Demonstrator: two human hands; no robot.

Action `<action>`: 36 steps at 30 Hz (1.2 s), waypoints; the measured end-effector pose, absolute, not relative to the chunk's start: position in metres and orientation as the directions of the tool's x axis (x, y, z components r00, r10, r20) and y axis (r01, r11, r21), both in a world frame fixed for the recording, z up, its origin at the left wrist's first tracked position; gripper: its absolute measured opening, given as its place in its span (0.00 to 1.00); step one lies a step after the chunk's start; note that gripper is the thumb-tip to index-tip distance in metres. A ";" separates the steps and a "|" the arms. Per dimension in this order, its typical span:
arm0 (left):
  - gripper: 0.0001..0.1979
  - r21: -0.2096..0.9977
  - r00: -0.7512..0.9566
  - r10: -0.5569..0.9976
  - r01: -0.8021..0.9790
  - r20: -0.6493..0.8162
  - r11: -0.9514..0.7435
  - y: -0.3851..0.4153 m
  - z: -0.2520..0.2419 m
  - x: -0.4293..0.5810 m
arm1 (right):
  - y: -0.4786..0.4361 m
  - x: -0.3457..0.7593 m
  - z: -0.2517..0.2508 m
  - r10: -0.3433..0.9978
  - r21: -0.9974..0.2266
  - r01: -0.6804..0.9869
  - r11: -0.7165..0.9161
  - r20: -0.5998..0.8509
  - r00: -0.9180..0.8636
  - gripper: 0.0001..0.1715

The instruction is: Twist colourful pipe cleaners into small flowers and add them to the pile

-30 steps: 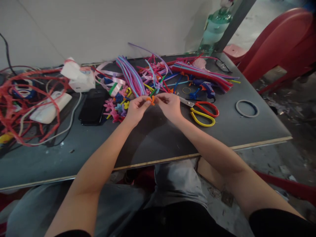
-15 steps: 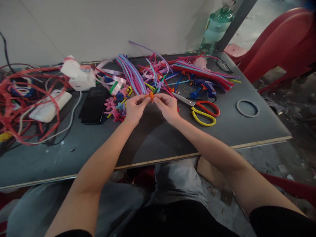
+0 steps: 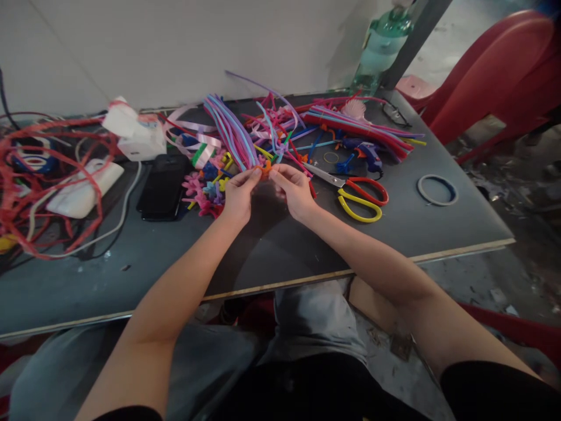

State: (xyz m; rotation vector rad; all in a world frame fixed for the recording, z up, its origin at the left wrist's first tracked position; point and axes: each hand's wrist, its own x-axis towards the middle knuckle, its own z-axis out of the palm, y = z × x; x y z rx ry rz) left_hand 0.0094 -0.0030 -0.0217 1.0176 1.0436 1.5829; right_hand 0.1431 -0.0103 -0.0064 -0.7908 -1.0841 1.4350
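Note:
Between both hands is a small, bent orange pipe cleaner (image 3: 266, 169), held above the dark table. My left hand (image 3: 238, 194) pinches one side of it between thumb and fingertips. On the other side my right hand (image 3: 294, 190) pinches it too, so the fingers partly cover its shape. Just behind the hands lies a bundle of purple, pink and blue pipe cleaners (image 3: 230, 131). Pink bent pipe-cleaner flowers (image 3: 202, 196) sit left of my left hand. Scissors (image 3: 360, 207) with red and yellow handles rest to the right of my right hand.
A black phone (image 3: 161, 188), a white adapter (image 3: 142, 140) and tangled red string (image 3: 100, 204) occupy the left. At right are a glue gun (image 3: 368, 153), a roll of tape (image 3: 437, 191), more pipe cleaners (image 3: 359, 124) and a green bottle (image 3: 380, 52). A red chair (image 3: 491, 76) stands beyond.
The orange pipe cleaner now shows wider between the fingertips, which have moved slightly apart. Both hands keep their pinch. The whole view has shifted a little.

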 end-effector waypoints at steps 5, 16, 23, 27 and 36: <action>0.19 0.941 -0.273 0.938 -0.200 0.213 -0.272 -0.007 -0.012 0.012 | -0.007 0.145 -0.009 0.974 -0.957 -0.245 0.156 0.190 -0.121 0.26; 0.21 0.946 -0.188 0.957 -0.196 0.221 -0.257 0.011 -0.024 -0.004 | 0.000 0.159 -0.002 0.945 -0.907 0.271 0.323 0.327 -0.035 0.11; 0.27 0.960 -0.063 0.961 -0.054 0.270 -0.273 0.000 -0.009 0.001 | -0.009 0.152 -0.005 0.947 -0.913 0.250 0.322 0.313 -0.075 0.10; 0.28 0.964 -0.066 0.962 0.016 0.266 -0.266 -0.001 -0.009 -0.001 | -0.004 0.149 -0.017 0.951 -0.950 0.083 0.301 0.293 -0.098 0.13; 0.28 0.944 -0.144 0.933 0.020 0.329 -0.330 -0.003 -0.012 0.003 | 0.000 0.150 -0.021 0.936 -0.944 -0.036 0.327 0.329 -0.122 0.19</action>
